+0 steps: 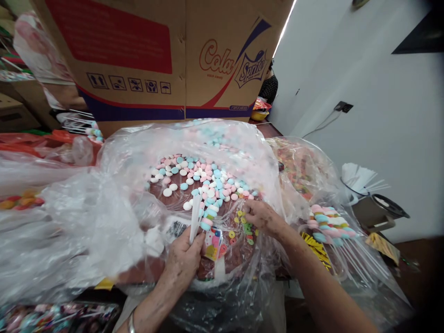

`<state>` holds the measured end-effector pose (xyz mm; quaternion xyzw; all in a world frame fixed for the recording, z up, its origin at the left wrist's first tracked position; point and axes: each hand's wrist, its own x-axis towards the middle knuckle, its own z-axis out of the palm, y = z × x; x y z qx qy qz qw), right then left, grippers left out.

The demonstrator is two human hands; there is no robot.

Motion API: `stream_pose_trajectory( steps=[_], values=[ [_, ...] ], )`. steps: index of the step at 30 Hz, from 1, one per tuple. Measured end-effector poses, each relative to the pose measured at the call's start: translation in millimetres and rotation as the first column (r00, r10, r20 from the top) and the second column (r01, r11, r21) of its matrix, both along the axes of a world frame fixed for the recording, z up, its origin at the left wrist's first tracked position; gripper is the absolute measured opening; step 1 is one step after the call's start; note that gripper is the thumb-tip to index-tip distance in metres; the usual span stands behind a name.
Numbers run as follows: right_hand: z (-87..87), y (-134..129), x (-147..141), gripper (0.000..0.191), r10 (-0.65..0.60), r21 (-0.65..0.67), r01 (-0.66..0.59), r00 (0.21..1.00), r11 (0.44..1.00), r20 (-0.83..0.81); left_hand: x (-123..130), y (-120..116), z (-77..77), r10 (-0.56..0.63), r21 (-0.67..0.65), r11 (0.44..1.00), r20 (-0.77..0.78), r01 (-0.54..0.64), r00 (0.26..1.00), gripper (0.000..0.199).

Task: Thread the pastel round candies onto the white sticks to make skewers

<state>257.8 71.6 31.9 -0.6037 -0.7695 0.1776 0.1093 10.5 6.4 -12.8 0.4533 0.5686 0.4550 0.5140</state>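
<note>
My left hand (185,254) is closed around a bundle of thin white sticks (195,216) that point up and away from me. A short stack of pink, blue and white candies with a green-yellow piece, a candy skewer (208,217), stands beside the sticks at the same hand. My right hand (263,216) is pinched at the edge of the candy pile, above small yellow and green gummy rings (248,229); what its fingertips hold is hidden. Loose pastel button candies (208,180) spill from a large clear plastic bag (132,138). A colourful printed packet (212,243) lies by my left hand.
A large cardboard box (138,55) stands behind the bag. At right are finished candy skewers (331,224), gold twist ties (315,249), a grey jug (373,210) and a bag of gummies (301,166). Crumpled plastic (86,222) covers the left. A person (269,88) is partly visible behind the box.
</note>
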Motion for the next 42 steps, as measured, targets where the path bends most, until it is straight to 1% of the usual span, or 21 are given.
stream_pose_trajectory(
  steps=[4,6,7,9,11,15,17,20,22,24,25,26,28,29,30,31,33,35,36,40,42],
  values=[
    [4.6,-1,1,0.005,-0.063,-0.039,0.055,0.973,0.998,-0.224,-1,1,-3.4,-0.03,0.004,1.0,-0.011,0.03,1.0,0.026],
    [6.0,1,0,0.011,-0.064,-0.052,0.052,0.962,0.997,-0.265,1,1,-3.1,-0.017,0.014,1.0,-0.013,0.017,1.0,0.027],
    [6.2,2,-1,0.013,-0.04,-0.05,0.028,0.963,0.998,-0.267,2,0,-2.6,0.003,0.023,1.0,-0.011,-0.002,1.0,0.027],
    [5.6,4,-5,0.013,0.033,-0.018,-0.038,0.97,0.999,-0.242,5,0,-1.1,0.046,0.039,0.998,-0.005,-0.045,0.999,0.027],
    [4.0,6,-8,0.013,0.077,0.019,-0.074,0.98,0.997,-0.181,8,-1,0.8,0.073,0.05,0.996,-0.004,-0.073,0.997,0.026],
    [0.5,6,-14,0.013,0.013,0.018,-0.013,1.0,1.0,-0.025,8,-2,5.6,0.061,0.061,0.996,-0.019,-0.06,0.998,0.023],
    [-1.9,2,-16,0.013,0.011,0.019,-0.012,0.998,1.0,0.069,7,-3,7.5,0.042,0.055,0.998,-0.037,-0.04,0.998,0.022],
    [-7.3,-5,-21,0.012,-0.016,0.087,0.002,0.987,0.996,0.162,5,-3,7.5,0.017,0.066,0.998,-0.058,-0.013,0.998,0.022],
    [-11.0,-9,-24,0.01,-0.084,0.135,0.073,0.993,0.988,0.08,3,-2,6.6,-0.015,0.08,0.997,-0.072,0.021,0.997,0.023],
    [-12.6,-10,-28,0.006,-0.143,0.115,0.162,0.978,0.98,-0.153,2,-1,7.0,-0.082,0.083,0.992,-0.108,0.091,0.991,0.022],
    [-12.3,-9,-31,0.005,-0.168,0.076,0.2,0.937,0.977,-0.308,1,-1,8.0,-0.117,0.081,0.988,-0.132,0.129,0.984,0.022],
    [-11.3,-8,-34,0.006,-0.189,0.025,0.225,0.866,0.974,-0.463,0,-1,9.6,-0.152,0.075,0.983,-0.157,0.165,0.976,0.022],
    [-7.6,-7,-41,0.017,-0.219,-0.072,0.237,0.684,0.969,-0.696,0,-1,13.7,-0.193,0.066,0.976,-0.197,0.209,0.961,0.022],
    [-5.6,-6,-45,0.022,-0.231,-0.107,0.233,0.606,0.967,-0.761,0,-2,15.9,-0.205,0.063,0.973,-0.211,0.223,0.956,0.022],
    [-3.9,-6,-49,0.026,-0.241,-0.129,0.234,0.549,0.964,-0.8,0,-2,17.8,-0.212,0.061,0.971,-0.219,0.23,0.952,0.022],
    [-2.9,-6,-52,0.029,-0.248,-0.142,0.237,0.513,0.961,-0.822,0,-1,19.3,-0.216,0.061,0.97,-0.225,0.235,0.95,0.022],
    [-3.5,-7,-56,0.031,-0.25,-0.146,0.246,0.475,0.958,-0.844,1,-1,20.9,-0.22,0.064,0.968,-0.233,0.241,0.947,0.024],
    [-7.5,-9,-57,0.032,-0.225,-0.118,0.245,0.476,0.962,-0.85,2,0,21.0,-0.224,0.064,0.968,-0.236,0.245,0.946,0.026],
    [-10.0,-10,-57,0.031,-0.206,-0.09,0.245,0.5,0.965,-0.841,2,0,20.8,-0.223,0.062,0.968,-0.239,0.244,0.945,0.026],
    [-15.1,-15,-54,0.023,-0.114,0.073,0.238,0.684,0.968,-0.72,1,0,21.3,-0.216,0.055,0.97,-0.254,0.237,0.943,0.025],
    [-12.3,-18,-55,0.019,-0.074,0.143,0.222,0.745,0.965,-0.663,1,0,22.6,-0.206,0.059,0.972,-0.254,0.228,0.945,0.024]
  ],
)
